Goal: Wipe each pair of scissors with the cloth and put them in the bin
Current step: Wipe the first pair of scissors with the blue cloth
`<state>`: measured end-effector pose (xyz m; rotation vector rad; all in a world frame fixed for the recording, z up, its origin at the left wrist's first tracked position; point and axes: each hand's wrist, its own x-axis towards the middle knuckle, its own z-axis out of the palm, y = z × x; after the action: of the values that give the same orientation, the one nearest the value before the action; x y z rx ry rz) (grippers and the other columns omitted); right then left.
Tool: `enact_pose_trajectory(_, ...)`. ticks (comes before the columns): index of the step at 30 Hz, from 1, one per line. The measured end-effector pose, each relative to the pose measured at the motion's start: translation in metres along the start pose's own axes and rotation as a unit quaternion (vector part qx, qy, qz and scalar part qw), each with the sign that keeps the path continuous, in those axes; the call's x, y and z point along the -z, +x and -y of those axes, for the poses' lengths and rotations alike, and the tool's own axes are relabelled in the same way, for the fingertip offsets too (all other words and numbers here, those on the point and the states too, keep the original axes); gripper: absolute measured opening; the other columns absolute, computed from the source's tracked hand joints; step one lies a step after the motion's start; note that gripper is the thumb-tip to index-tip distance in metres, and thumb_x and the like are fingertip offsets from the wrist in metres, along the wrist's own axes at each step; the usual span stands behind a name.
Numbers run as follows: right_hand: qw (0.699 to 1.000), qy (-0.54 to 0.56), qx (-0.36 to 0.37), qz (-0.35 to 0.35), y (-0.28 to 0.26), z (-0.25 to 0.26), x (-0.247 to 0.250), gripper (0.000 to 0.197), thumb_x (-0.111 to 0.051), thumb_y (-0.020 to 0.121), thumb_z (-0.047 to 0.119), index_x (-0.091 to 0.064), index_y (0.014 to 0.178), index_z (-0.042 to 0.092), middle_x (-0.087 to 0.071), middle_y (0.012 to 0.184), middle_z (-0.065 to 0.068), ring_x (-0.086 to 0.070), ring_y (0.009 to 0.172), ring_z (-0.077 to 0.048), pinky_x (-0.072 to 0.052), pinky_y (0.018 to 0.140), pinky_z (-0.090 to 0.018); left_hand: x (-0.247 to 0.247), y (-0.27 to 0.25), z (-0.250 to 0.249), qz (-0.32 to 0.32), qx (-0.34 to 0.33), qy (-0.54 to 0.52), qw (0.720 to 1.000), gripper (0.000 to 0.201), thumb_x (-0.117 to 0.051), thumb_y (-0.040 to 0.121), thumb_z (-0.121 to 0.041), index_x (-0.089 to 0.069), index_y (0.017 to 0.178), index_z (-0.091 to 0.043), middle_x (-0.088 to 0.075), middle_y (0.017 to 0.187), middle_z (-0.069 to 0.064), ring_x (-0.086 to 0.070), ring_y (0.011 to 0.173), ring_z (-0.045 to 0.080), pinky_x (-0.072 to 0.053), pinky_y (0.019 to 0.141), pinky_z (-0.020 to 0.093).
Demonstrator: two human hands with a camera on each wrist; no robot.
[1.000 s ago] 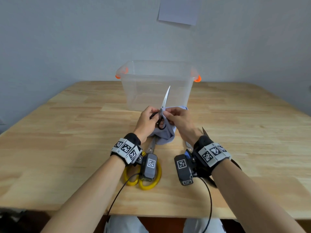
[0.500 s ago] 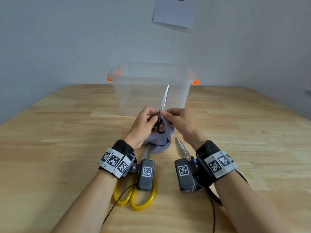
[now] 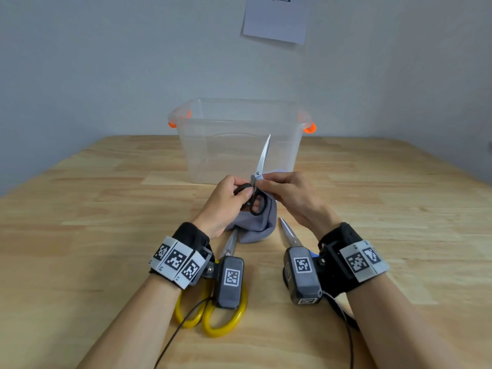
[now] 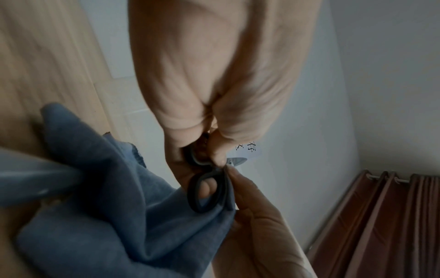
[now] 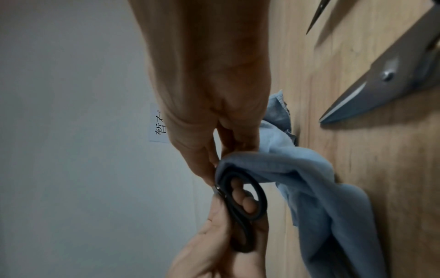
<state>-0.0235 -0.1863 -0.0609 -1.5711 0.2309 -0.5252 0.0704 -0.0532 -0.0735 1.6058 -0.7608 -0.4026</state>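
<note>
My left hand (image 3: 234, 194) grips the black handles of a small pair of scissors (image 3: 262, 161), blades pointing up and away in front of the clear bin (image 3: 239, 137). My right hand (image 3: 277, 183) pinches the grey-blue cloth (image 3: 257, 226) against the scissors near the pivot; the cloth hangs down to the table. In the left wrist view the black handle loop (image 4: 205, 190) shows with a finger through it. In the right wrist view the cloth (image 5: 309, 188) drapes beside the black handles (image 5: 245, 205).
Yellow-handled scissors (image 3: 213, 318) lie on the wooden table (image 3: 80, 222) under my left wrist. Another pair of scissors (image 3: 288, 233) lies under my right wrist, blade tip toward the cloth. The bin has orange latches (image 3: 310, 127) and stands against the wall.
The head view has tilted and closed in slightly. Both hands stay on the black scissors and cloth, with the right fingers shifted a little at the pivot.
</note>
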Motion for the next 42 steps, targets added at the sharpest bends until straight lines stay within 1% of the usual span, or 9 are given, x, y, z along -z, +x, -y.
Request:
enact_pose_trajectory(5,0.999,-0.026,0.026,-0.032,-0.003,0.002,-0.003,0.017,-0.072,0.089,0.01,-0.075,0.092,-0.006,-0.072,0.08,-0.022,-0.07,0.069,-0.024,-0.059,0.074,-0.034,0.001,-0.003,-0.003,0.003,-0.001,-0.004,1.0,0.011,-0.055,0.099,-0.005,-0.055,0.11,-0.004,-0.065,0.093,0.015,-0.063,0.09,0.024,-0.052,0.095,0.045)
enact_pose_trajectory(9,0.997,-0.041,0.043,-0.039,-0.008,0.005,-0.005,0.024,-0.072,0.09,0.016,-0.075,0.086,-0.008,-0.07,0.068,-0.022,-0.067,0.057,-0.024,-0.057,0.058,-0.028,-0.002,-0.006,-0.005,0.007,-0.002,0.015,1.0,0.007,-0.056,0.099,-0.007,-0.053,0.105,-0.009,-0.065,0.1,0.02,-0.064,0.095,0.03,-0.052,0.097,0.051)
enact_pose_trajectory(15,0.993,-0.085,0.063,-0.047,-0.004,0.001,-0.005,0.026,-0.071,0.092,0.022,-0.076,0.086,-0.003,-0.071,0.064,-0.014,-0.069,0.059,-0.025,-0.061,0.068,-0.043,-0.002,-0.009,-0.009,-0.002,-0.002,0.03,1.0,0.011,-0.055,0.099,-0.007,-0.052,0.097,-0.017,-0.065,0.103,0.02,-0.064,0.099,0.03,-0.054,0.094,0.043)
enact_pose_trajectory(21,0.999,-0.006,0.044,0.023,-0.004,0.0,-0.002,0.014,-0.063,0.094,0.003,-0.074,0.099,-0.003,-0.075,0.083,-0.014,-0.072,0.079,-0.024,-0.058,0.085,-0.033,0.0,-0.009,-0.015,-0.01,0.024,-0.044,0.999,0.006,-0.053,0.1,-0.001,-0.055,0.101,-0.007,-0.065,0.093,0.016,-0.063,0.081,0.022,-0.054,0.083,0.035)
enact_pose_trajectory(27,0.997,-0.047,0.061,-0.018,-0.006,0.002,-0.003,0.016,-0.069,0.091,0.013,-0.077,0.083,0.001,-0.073,0.069,-0.015,-0.07,0.064,-0.021,-0.057,0.065,-0.028,-0.002,-0.01,-0.012,-0.002,0.03,-0.01,1.0,0.008,-0.055,0.099,-0.005,-0.054,0.097,-0.012,-0.064,0.097,0.02,-0.061,0.089,0.027,-0.052,0.097,0.05)
enact_pose_trajectory(33,0.989,-0.105,0.081,-0.062,-0.002,-0.004,-0.005,0.026,-0.073,0.09,0.025,-0.078,0.08,0.002,-0.073,0.065,-0.01,-0.071,0.064,-0.028,-0.059,0.07,-0.047,-0.003,-0.009,-0.011,-0.002,0.024,0.016,1.0,0.009,-0.055,0.098,-0.005,-0.053,0.096,-0.013,-0.063,0.1,0.025,-0.063,0.095,0.036,-0.052,0.096,0.054)
enact_pose_trajectory(38,0.998,-0.033,0.051,0.002,-0.005,-0.004,-0.002,0.02,-0.065,0.094,0.011,-0.074,0.096,-0.006,-0.074,0.08,-0.021,-0.071,0.073,-0.028,-0.06,0.075,-0.037,0.001,-0.016,-0.019,-0.001,0.039,-0.01,0.999,0.007,-0.054,0.099,-0.003,-0.053,0.105,-0.005,-0.061,0.095,0.02,-0.062,0.083,0.024,-0.055,0.086,0.042)
enact_pose_trajectory(40,0.998,-0.006,0.048,0.027,-0.004,-0.004,-0.001,0.016,-0.064,0.094,0.006,-0.074,0.099,-0.005,-0.074,0.092,-0.024,-0.071,0.084,-0.029,-0.058,0.083,-0.036,0.003,-0.016,-0.022,-0.004,0.048,-0.031,0.998,0.014,-0.052,0.1,-0.002,-0.051,0.114,0.001,-0.061,0.093,0.019,-0.063,0.068,0.016,-0.057,0.074,0.033)
enact_pose_trajectory(42,0.998,-0.011,0.048,0.025,-0.002,-0.004,-0.002,0.012,-0.065,0.093,0.005,-0.075,0.097,-0.001,-0.075,0.093,-0.02,-0.072,0.086,-0.025,-0.058,0.084,-0.032,0.005,-0.015,-0.022,-0.002,0.047,-0.027,0.999,0.016,-0.052,0.101,-0.002,-0.051,0.116,0.002,-0.062,0.092,0.019,-0.063,0.066,0.015,-0.057,0.075,0.034)
